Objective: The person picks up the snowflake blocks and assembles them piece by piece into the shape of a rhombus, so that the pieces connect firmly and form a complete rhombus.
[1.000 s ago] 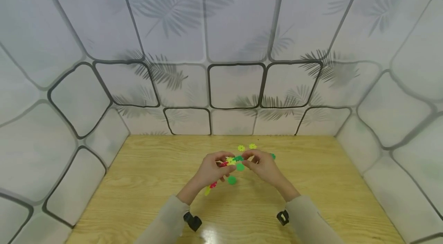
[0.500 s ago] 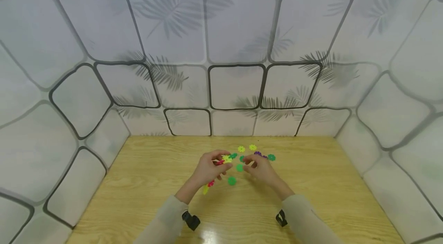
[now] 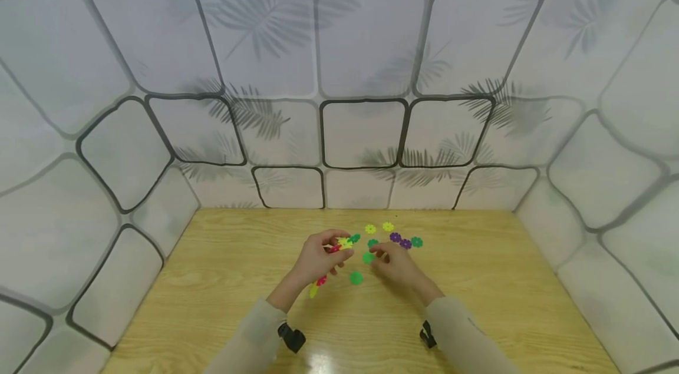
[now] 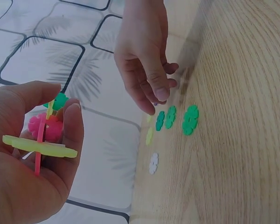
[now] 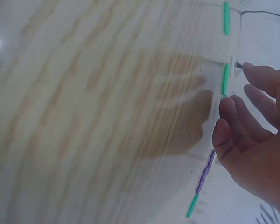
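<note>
Joined flower-shaped discs, pink (image 4: 40, 128), yellow (image 4: 46, 148) and green (image 4: 59, 101), are held in my left hand (image 4: 32, 163), its fingers curled around them. From above, the left hand (image 3: 318, 256) shows yellow and green discs at its fingertips and a pink one below. My right hand (image 3: 396, 263) hovers just over the table beside loose green discs (image 3: 368, 257), its fingers bent loosely and nothing visible between them. In the right wrist view, the right hand (image 5: 256, 126) has thumb and fingers apart, near green discs (image 5: 225, 79) on the table.
Two yellow discs (image 3: 370, 228) lie toward the back of the wooden table (image 3: 239, 303). Purple discs (image 3: 405, 243) and a teal one (image 3: 417, 241) sit to the right. A white disc (image 4: 153, 163) shows in the left wrist view. Patterned panels (image 3: 361, 132) surround the table.
My right hand has moved away from the joined discs and lower, uncovering the purple discs. The left hand has shifted slightly left, still holding its discs with the green one attached.
</note>
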`<state>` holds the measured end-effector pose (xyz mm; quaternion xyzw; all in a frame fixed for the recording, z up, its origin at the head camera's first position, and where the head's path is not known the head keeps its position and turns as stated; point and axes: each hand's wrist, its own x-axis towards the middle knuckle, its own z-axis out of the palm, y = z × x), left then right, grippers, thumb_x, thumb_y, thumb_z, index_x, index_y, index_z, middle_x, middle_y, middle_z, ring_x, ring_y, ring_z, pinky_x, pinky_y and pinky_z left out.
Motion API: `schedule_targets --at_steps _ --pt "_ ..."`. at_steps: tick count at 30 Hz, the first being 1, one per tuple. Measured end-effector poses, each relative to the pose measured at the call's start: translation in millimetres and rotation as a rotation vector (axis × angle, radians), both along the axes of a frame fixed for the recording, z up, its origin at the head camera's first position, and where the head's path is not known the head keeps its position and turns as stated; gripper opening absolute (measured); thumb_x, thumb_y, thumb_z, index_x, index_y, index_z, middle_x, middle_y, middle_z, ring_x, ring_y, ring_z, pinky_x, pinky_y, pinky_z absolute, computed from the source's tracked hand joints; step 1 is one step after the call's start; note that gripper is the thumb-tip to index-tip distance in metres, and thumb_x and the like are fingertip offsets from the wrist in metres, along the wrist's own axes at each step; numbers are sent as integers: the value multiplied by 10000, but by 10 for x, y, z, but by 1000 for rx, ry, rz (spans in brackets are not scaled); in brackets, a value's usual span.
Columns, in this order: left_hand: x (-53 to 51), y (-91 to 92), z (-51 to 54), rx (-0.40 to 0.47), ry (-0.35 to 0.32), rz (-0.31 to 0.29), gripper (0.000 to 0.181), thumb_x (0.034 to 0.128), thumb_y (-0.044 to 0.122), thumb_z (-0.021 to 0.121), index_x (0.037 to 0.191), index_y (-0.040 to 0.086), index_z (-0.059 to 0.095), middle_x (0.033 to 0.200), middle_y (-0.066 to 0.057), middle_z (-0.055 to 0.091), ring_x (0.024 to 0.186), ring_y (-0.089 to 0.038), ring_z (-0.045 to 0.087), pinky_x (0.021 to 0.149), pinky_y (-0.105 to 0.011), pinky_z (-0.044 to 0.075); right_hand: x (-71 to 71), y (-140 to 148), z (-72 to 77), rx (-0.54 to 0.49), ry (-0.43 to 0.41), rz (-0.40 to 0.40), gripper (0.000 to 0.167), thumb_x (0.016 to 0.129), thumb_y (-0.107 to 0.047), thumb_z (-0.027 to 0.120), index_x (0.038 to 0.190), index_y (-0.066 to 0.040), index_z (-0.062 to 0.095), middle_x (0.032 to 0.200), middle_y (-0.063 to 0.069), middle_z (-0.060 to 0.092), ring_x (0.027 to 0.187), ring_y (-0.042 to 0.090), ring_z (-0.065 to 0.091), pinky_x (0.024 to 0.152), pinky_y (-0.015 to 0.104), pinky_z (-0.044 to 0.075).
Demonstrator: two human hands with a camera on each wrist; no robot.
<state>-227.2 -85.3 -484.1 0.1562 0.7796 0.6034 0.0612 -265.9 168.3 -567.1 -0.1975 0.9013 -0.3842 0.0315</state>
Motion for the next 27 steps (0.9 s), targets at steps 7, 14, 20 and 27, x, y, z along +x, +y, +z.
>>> schedule_targets --at_steps 7,14,20,27 --pt "19 -2 30 -14 -3 3 372 976 148 774 1333 77 699 945 -84 582 626 -119 701 571 -476 645 7 -24 7 3 -4 10 309 976 -158 747 1262 -44 725 1115 120 703 966 211 652 844 428 594" --pt "22 3 32 -10 4 -4 372 978 153 773 1331 60 698 948 -77 577 632 -95 702 595 -557 638 -28 -42 -39 28 -3 4 355 968 -190 759 1294 -54 720 1082 83 689 943 163 602 819 358 557" --pt "35 15 48 -4 0 -5 358 977 147 774 1321 72 707 934 -74 561 636 -111 707 574 -517 640 -54 -56 -67 37 -7 6 395 962 -194 764 1328 -56 711 993 42 637 860 139 533 750 287 492" --pt "35 17 44 8 -15 -7 371 977 151 775 1330 67 701 968 -84 556 638 -108 708 510 -288 602 -59 -82 -77 62 -30 -21 410 973 -208 752 1361 -86 706 965 23 588 843 141 498 726 271 457"
